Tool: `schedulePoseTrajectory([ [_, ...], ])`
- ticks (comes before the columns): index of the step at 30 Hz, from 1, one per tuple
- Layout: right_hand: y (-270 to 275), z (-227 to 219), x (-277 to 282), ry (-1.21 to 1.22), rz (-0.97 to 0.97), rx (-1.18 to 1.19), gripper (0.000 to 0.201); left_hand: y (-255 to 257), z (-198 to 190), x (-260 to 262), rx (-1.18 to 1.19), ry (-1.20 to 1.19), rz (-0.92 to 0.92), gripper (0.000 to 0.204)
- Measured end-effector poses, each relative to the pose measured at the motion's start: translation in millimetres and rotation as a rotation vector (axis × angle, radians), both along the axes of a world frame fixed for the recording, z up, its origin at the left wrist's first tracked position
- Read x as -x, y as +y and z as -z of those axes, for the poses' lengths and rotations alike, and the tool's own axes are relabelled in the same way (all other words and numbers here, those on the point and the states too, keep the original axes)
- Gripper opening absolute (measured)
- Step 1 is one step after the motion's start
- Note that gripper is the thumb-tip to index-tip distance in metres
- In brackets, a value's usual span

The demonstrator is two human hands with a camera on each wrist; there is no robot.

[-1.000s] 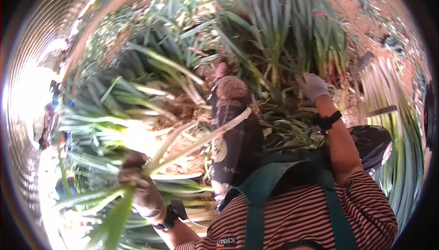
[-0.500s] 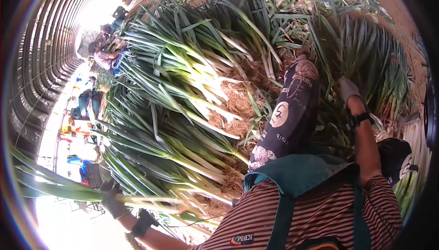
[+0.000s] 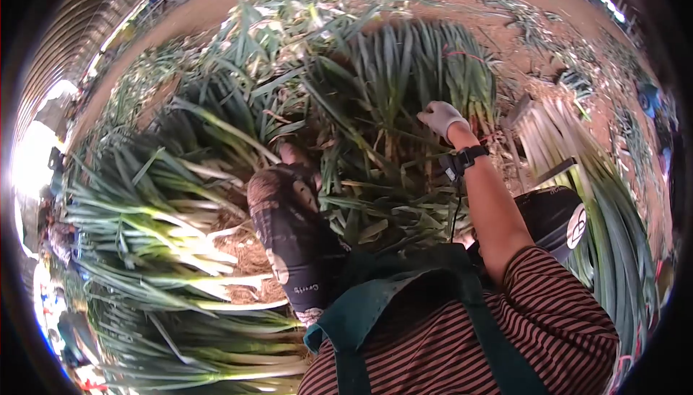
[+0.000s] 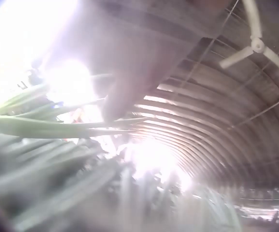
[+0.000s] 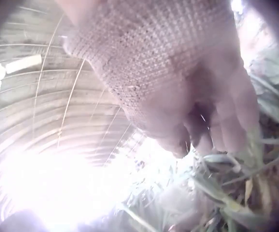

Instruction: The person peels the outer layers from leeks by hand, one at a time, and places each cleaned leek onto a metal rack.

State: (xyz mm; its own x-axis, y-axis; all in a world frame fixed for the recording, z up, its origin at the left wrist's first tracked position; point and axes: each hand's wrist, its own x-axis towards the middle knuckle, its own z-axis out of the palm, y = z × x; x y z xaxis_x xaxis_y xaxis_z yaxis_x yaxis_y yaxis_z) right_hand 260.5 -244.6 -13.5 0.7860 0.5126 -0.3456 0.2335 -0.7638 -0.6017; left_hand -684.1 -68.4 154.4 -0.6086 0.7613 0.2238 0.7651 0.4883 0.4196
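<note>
1. Right hand (image 3: 442, 118), in pale knit glove, reaching fwd into upright bunch of green onions (image 3: 404, 70), w/ glove lying among the green leaves near the bunch's lower part.
2. In right wrist view, gloved fingers (image 5: 226, 125) curled downward over leaves (image 5: 226, 203); looks like grasping at them, but a closed pinch on one stalk not clearly visible, so cannot tell for sure.
3. Black wrist strap (image 3: 465, 158) just behind the glove, bare forearm below it.
4. Left hand not visible in head view; left wrist view giving only blurred long green leaves (image 4: 57, 126) in front of bright glare, hand itself not seen, so grip unknown.
5. Knee in dark patterned trousers (image 3: 292, 229) raised at centre, between the bunch ahead and pile of onions w/ white stalks (image 3: 166, 236) at left.
6. Striped shirt (image 3: 563, 323) and teal apron straps (image 3: 498, 344) at bottom.
7. Trimmed stalks laid in row (image 3: 556, 135) at right, beside a dark round seat (image 3: 556, 214).
8. Arched tunnel roof w/ fan (image 4: 255, 43) overhead.
</note>
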Motion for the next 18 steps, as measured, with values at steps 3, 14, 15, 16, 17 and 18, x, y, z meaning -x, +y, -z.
schedulePoseTrajectory([
  [3, -26, 15, -20, -0.190, -0.039, 0.112, 0.045, 65, 32, -178, -0.258, -0.324, 0.591, 0.042],
  [14, 3, 140, 37, -0.100, -0.419, 0.188, 0.052, 52, 70, -703, 0.133, -1.178, 1.476, 0.028],
  [15, 7, 151, 53, 0.021, -0.629, 0.324, 0.052, 54, 83, -715, 0.178, -1.205, 1.488, 0.027],
  [16, 9, 161, 69, 0.147, -0.839, 0.456, 0.053, 56, 97, -725, 0.221, -1.233, 1.500, 0.026],
  [17, 8, 169, 98, 0.171, -0.836, 0.507, 0.053, 58, 108, -728, 0.193, -1.171, 1.527, 0.027],
  [18, 7, 168, 116, 0.195, -0.838, 0.558, 0.053, 55, 102, -726, 0.364, -1.168, 1.405, 0.028],
])
